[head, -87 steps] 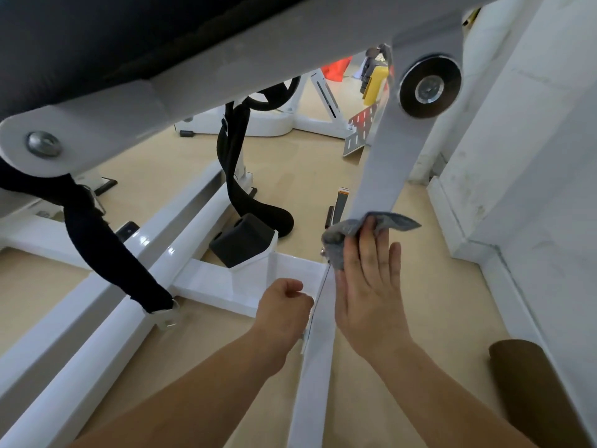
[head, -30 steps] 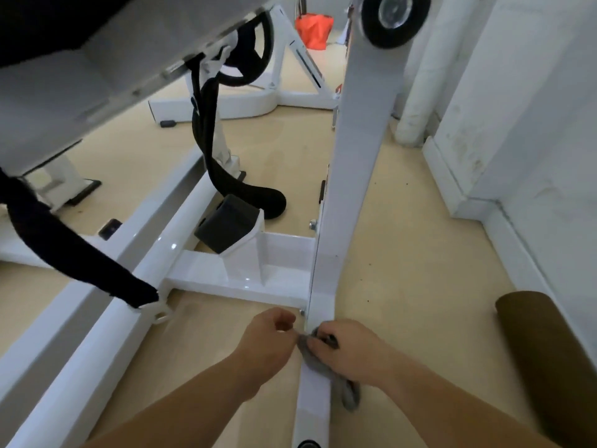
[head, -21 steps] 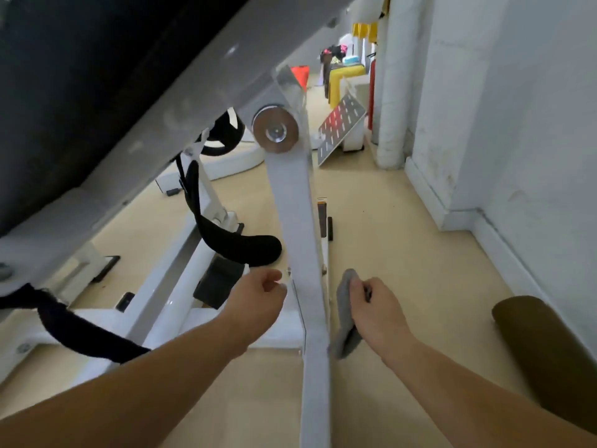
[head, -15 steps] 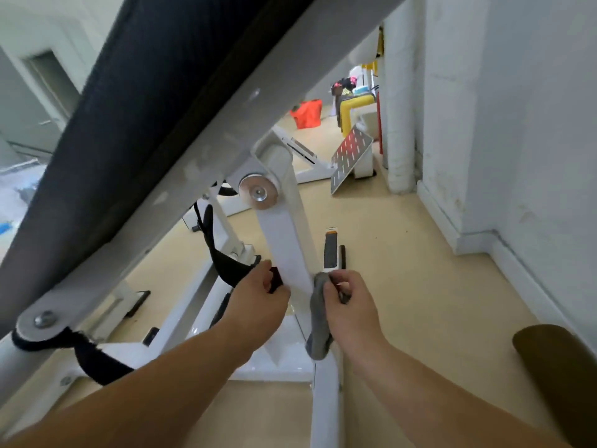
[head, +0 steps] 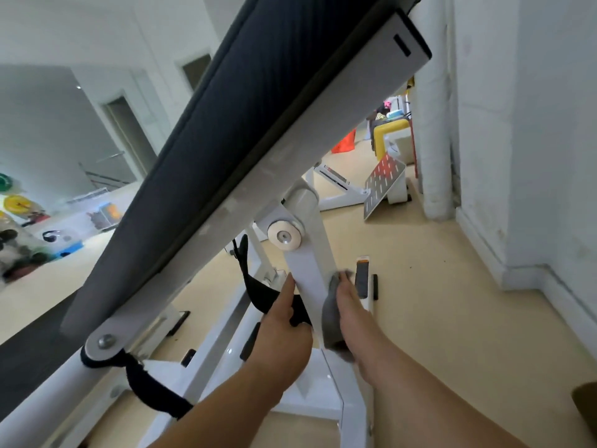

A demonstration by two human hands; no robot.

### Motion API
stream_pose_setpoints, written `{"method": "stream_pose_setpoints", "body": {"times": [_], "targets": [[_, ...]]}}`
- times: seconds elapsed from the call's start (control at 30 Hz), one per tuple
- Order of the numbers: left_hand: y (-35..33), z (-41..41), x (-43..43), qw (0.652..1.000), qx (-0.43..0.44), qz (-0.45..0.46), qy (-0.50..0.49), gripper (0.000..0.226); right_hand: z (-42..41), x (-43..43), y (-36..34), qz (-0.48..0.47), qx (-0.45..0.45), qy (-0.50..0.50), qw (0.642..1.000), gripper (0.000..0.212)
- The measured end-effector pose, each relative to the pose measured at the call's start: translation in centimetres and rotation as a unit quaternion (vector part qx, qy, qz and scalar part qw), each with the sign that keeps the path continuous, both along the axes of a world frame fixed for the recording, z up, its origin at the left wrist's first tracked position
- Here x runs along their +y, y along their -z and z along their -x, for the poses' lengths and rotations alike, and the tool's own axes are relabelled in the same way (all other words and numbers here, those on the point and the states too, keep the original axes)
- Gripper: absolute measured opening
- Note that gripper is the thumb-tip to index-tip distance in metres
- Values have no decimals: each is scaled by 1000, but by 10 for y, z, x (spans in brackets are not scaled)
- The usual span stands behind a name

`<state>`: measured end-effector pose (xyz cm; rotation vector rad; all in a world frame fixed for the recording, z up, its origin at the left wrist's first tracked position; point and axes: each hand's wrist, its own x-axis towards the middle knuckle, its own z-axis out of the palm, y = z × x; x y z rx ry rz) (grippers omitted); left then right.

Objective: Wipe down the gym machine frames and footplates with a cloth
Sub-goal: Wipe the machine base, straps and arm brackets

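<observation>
I am wiping the white support strut [head: 308, 270].
My right hand [head: 353, 318] is gripping the grey cloth [head: 331, 321] against the strut's right edge; my left hand [head: 284, 334] is resting a straight index finger [head: 290, 287] on its left edge, other fingers curled.

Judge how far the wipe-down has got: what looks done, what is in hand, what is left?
Done: hard to tell; the strut shows no wiped or dusty patches. In hand: the right hand holds the cloth against its right edge, below the pivot; the left hand touches the other edge with one finger. Left: probably the base rails and the far footplate, which the cloth is nowhere near.
</observation>
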<state>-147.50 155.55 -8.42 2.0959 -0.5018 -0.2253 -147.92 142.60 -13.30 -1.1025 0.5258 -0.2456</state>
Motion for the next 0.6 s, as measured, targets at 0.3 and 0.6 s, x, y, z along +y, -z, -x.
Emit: {"method": "stream_pose_setpoints", "body": {"times": [0.3,0.6], "targets": [[7,-9,2,998,19,60,-2,38,-8,20,-62,203,-256,79,942,52],[30,-10,10,999,28,-16,-2,43,11,20,27,190,-79,13,979,52]]}}
